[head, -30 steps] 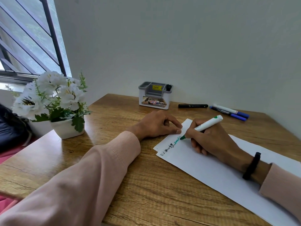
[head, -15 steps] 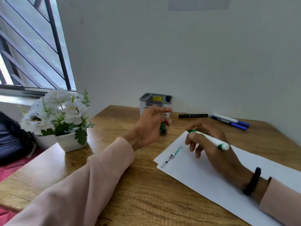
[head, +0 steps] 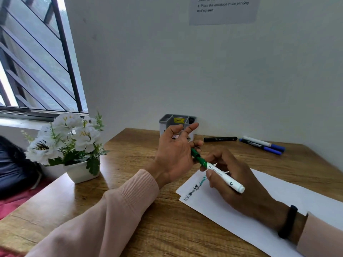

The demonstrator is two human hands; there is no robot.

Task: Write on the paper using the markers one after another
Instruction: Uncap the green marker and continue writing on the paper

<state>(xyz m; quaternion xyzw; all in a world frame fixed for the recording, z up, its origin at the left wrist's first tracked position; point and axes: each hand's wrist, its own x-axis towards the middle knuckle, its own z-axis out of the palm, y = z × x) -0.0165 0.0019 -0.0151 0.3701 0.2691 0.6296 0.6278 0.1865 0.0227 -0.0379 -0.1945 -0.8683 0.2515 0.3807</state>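
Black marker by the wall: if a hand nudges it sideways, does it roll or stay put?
The black marker looks like a round barrel lying flat on the smooth wooden desk, so it would probably roll. It seems light and stiff. Nothing appears to touch it; the blue markers lie apart.

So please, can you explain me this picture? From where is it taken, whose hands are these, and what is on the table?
The camera sits on a person's head, looking down at their own two hands. There is no machine. The right hand holds a green marker; the left hand is pushing its green cap on. On the wooden table lie white paper with some writing, a black marker, two blue markers, a grey organizer and a flower pot.
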